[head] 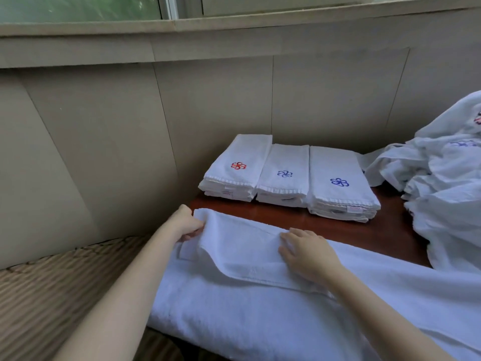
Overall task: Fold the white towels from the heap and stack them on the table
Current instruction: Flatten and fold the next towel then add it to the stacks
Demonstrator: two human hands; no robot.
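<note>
Beige wall panels stand behind a dark red-brown table, and a window runs along the top. At the far left, below the wall, lies a woven brown surface. The left hand is at the left end of the white towel, which is spread across the near edge of the table; its fingers are curled and pinch the folded corner of the cloth. A folded flap of this towel lies between both hands. The right hand rests flat on that flap, fingers straight and slightly spread, gripping nothing. Farther back, three stacks of folded towels sit side by side, touching each other, with red and blue flower marks on top. At the far right, the heap of unfolded towels rises beside the stacks.
</note>
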